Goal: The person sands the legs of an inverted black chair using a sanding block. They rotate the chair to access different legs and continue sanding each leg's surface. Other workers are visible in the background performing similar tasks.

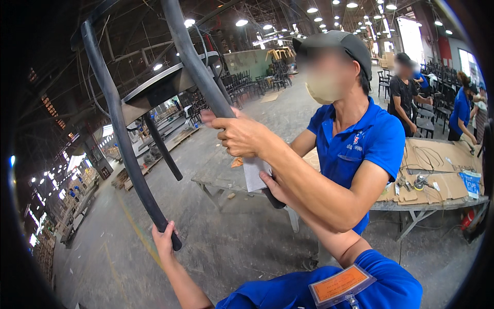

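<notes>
A black wooden chair [123,136] is held up in the air, tilted, with its round-edged seat [159,80] at the upper left. My left hand [163,238] is closed round one leg close to its lower end. On the right, my right hand [275,186] grips the lower part of another leg [198,67], whose tip shows below the hand. A pale grey sheet [254,174] lies against that leg by my right thumb; who holds it I cannot tell. Above it, a co-worker's hand [237,135] grasps the same leg, and their other hand is blurred behind it.
The co-worker [355,134], in a blue shirt and cap, stands close on the right. Behind them a worktable [437,206] carries cardboard, cords and a small power tool. More people and many black chairs stand at the back. Concrete floor [103,262] lies to the left.
</notes>
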Demonstrator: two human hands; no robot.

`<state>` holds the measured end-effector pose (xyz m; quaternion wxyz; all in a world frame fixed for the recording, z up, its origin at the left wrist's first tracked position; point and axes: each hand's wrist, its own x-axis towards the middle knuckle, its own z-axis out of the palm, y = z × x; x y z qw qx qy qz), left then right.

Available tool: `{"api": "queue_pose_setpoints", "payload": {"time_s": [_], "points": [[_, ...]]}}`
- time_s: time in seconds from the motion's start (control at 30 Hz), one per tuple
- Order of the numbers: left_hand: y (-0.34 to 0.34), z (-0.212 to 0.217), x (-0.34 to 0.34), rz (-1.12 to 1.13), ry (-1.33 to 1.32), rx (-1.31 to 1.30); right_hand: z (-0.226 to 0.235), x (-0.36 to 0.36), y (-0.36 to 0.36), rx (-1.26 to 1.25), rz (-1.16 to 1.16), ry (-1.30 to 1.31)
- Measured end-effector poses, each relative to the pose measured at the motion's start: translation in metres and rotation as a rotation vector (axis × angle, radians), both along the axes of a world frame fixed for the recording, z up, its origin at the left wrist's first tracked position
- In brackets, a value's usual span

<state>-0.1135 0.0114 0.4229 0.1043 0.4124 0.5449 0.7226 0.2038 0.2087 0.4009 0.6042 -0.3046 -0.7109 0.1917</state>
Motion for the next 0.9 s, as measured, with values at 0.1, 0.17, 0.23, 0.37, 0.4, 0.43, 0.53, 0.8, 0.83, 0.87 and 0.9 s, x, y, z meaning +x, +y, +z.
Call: {"api": "queue_pose_setpoints", "payload": {"time_s": [0.1, 0.17, 0.23, 0.37, 0.4, 0.43, 0.53, 0.8, 0.83, 0.87, 0.9], "points": [[0.002, -0.005, -0.012, 0.124, 0.065, 0.006, -0.004, -0.009, 0.010, -0.059, 0.171, 0.009], [0.003, -0.010, -0.021, 0.260, 0.139, -0.048, -0.007, -0.017, 0.015, -0.192, 0.466, 0.147], [0.003, -0.016, -0.030, 0.416, 0.215, -0.081, -0.009, -0.027, 0.018, -0.086, 0.428, 0.205], [-0.002, -0.027, -0.046, 0.610, 0.347, -0.116, -0.009, -0.051, 0.021, -0.215, 0.467, 0.149], [0.000, -0.031, -0.047, 0.617, 0.344, -0.105, -0.009, -0.053, 0.024, -0.278, 0.462, 0.200], [-0.003, -0.032, -0.053, 0.599, 0.330, -0.082, -0.008, -0.060, 0.022, -0.198, 0.532, 0.236], [-0.009, -0.036, -0.067, 0.541, 0.295, -0.077, -0.005, -0.072, 0.021, -0.303, 0.496, 0.217], [-0.021, -0.030, -0.066, 0.262, 0.134, -0.222, -0.007, -0.084, 0.030, 0.022, 0.179, 0.326], [-0.019, -0.030, -0.060, 0.208, 0.126, -0.152, -0.009, -0.083, 0.034, 0.059, 0.129, 0.335], [-0.015, -0.029, -0.054, 0.144, 0.077, -0.131, -0.012, -0.080, 0.038, 0.029, 0.113, 0.348], [-0.012, -0.030, -0.049, 0.061, 0.013, -0.123, -0.015, -0.075, 0.042, -0.002, 0.098, 0.359]]}}
